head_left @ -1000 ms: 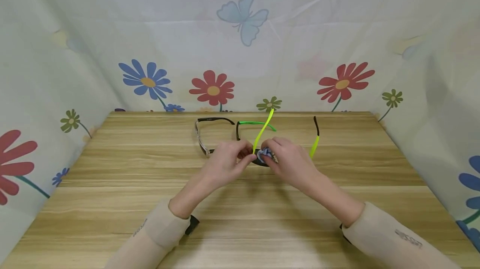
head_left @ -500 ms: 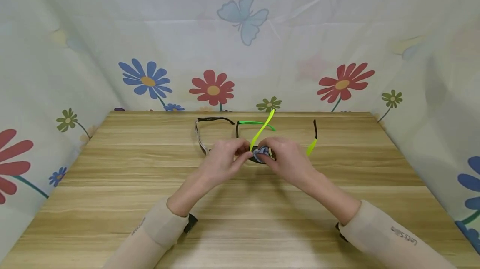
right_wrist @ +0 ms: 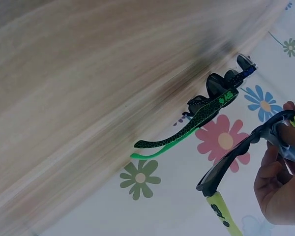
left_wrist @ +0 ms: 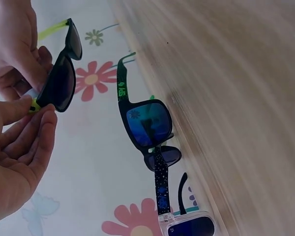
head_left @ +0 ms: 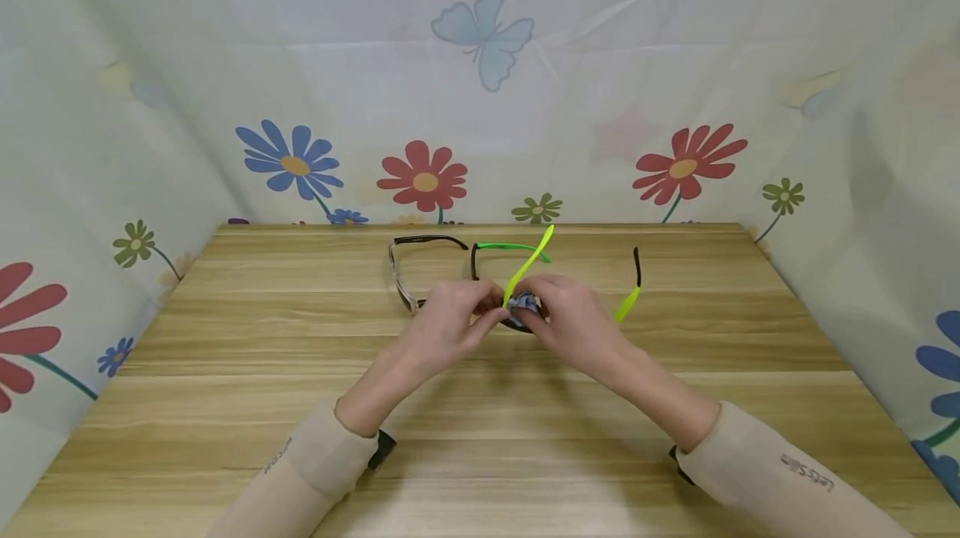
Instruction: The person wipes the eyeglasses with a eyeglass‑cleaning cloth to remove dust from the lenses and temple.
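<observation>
Held over the table in both hands is a pair of sunglasses (left_wrist: 64, 86) with a black front, dark lenses and neon-yellow temples. My left hand (head_left: 447, 319) pinches the frame at the left hinge, beside the yellow temple (head_left: 529, 265), which points up and away. A crumpled blue-grey cloth (right_wrist: 284, 142) is between the thumb and fingers of my right hand (head_left: 583, 319), which pinches it around the lens at that same left end. The other yellow temple, black at its tip, sticks out past my right hand, whose back hides part of the frame in the head view.
Behind my hands, black sunglasses with a green temple (head_left: 504, 246) stand on the wooden table (head_left: 480, 438). To their left are clear-framed sunglasses (head_left: 399, 269) with dark temples. A flower-printed curtain (head_left: 480, 121) encloses the table's back and sides.
The cloth has shifted slightly left across the lens with my right hand. The held sunglasses have tilted a little, and their yellow temples have swayed. Both hands keep their grip.
</observation>
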The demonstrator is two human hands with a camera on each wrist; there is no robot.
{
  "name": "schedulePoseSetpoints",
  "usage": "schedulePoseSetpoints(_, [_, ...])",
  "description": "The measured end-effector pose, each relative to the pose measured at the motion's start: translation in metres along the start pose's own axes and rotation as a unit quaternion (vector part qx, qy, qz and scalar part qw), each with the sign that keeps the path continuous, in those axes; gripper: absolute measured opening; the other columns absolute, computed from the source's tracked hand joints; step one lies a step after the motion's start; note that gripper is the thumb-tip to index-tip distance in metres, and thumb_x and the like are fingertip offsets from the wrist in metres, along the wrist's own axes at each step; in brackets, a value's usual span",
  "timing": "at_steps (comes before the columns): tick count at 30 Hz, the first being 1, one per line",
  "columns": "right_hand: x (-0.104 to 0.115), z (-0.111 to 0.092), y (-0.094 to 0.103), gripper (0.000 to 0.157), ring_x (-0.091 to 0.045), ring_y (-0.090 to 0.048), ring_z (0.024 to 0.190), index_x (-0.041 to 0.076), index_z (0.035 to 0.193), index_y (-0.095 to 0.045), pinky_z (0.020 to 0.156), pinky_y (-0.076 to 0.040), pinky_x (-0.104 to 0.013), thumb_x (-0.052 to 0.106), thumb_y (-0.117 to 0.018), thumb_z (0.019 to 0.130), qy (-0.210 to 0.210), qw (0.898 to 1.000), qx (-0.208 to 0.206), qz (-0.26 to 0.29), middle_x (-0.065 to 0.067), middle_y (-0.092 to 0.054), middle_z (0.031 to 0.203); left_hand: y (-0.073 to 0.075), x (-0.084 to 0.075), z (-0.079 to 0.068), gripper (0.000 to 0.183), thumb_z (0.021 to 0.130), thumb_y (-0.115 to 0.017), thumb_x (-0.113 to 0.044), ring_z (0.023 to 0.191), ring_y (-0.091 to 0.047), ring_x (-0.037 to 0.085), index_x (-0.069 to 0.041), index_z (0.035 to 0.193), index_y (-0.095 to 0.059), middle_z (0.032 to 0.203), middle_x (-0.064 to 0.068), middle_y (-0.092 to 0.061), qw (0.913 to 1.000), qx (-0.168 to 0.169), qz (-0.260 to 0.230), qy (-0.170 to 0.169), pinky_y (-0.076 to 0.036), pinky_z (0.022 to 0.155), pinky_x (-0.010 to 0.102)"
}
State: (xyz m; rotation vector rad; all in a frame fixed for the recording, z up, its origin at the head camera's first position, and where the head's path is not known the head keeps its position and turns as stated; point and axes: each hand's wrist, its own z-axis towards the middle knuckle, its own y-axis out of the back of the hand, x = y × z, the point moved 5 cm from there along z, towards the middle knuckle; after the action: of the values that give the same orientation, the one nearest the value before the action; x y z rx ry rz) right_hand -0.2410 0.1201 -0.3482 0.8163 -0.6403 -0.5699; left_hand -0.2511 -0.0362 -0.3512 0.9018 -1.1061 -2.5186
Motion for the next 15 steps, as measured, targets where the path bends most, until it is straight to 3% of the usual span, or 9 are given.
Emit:
schedulePoseSetpoints(6, [-0.0018, -0.0008, 0.0009, 0.021, -0.022, -0.071, 0.085, 0.002, 0.103, -0.072, 0.069, -0.058, -0.035, 0.011, -0.084, 0.088, -0.014, 0.999, 0.002, -0.031, -0.009, -0.074, 0.099, -0.001, -0.0021, -0.0004, 0.007, 0.094, -0.076, -0.007, 0.075, -0.067, 0.009, -0.004, 0.098, -0.071, 0.086, 0.002, -0.071, 1.0, 0.002, -0.007, -0.001, -0.053, 0.066, 0.019])
schedulePoseSetpoints(15, [-0.0039, -0.0019, 0.0032, 0.021, -0.024, -0.072, 0.079, 0.005, 0.102, -0.075, 0.06, -0.057, -0.036, 0.014, -0.085, 0.086, -0.011, 0.998, -0.014, -0.058, -0.007, -0.074, 0.096, 0.0026, -0.0007, 0.0, 0.006, 0.095, -0.075, -0.009, 0.072, -0.063, 0.008, -0.004, 0.097, -0.071, 0.083, 0.0, -0.069, 0.9999, 0.002, 0.001, 0.011, -0.052, 0.064, 0.021])
